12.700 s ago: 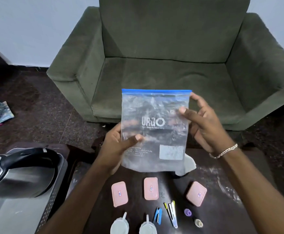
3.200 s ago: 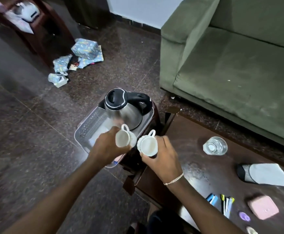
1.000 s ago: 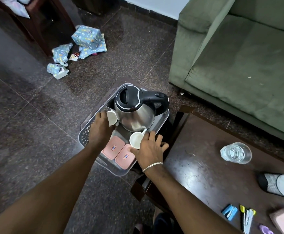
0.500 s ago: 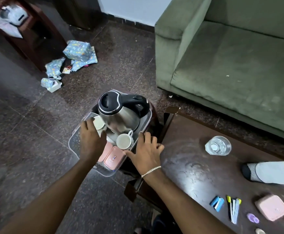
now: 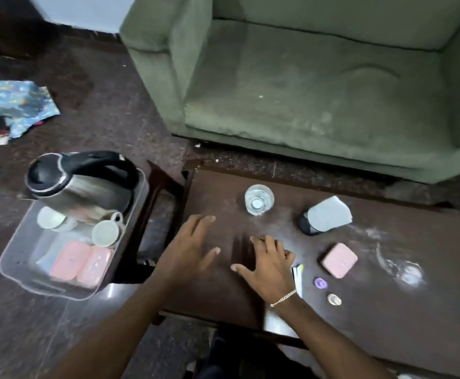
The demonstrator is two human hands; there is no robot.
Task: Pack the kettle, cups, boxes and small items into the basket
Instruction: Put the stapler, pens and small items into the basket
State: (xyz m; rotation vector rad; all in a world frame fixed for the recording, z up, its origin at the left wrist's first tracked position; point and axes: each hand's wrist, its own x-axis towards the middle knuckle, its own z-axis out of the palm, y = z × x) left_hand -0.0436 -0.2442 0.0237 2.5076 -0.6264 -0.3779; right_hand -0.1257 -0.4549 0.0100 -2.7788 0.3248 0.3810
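Note:
The clear plastic basket (image 5: 12,266) stands at the left, beside the dark table (image 5: 387,310). In it are the steel kettle (image 5: 86,184) with a black handle, two white cups (image 5: 105,233), and two pink boxes (image 5: 79,263) side by side. Over the table, my left hand (image 5: 189,250) and my right hand (image 5: 267,265) hover open and empty. A third pink box (image 5: 338,259) lies right of my right hand. Near it are a purple cap (image 5: 320,283), a pale cap (image 5: 334,299) and white-yellow clips (image 5: 297,272), partly hidden by my wrist.
A glass of water (image 5: 259,199) and a grey-and-black sock (image 5: 323,218) sit at the table's far side. A crumpled clear bag (image 5: 401,266) lies at the right. A green armchair (image 5: 319,86) stands behind. Wrapped parcels (image 5: 15,105) litter the floor at the left.
Both hands have left the basket and moved right over the table, empty. The cups that they held now rest in the basket beside the kettle. The view has swung right.

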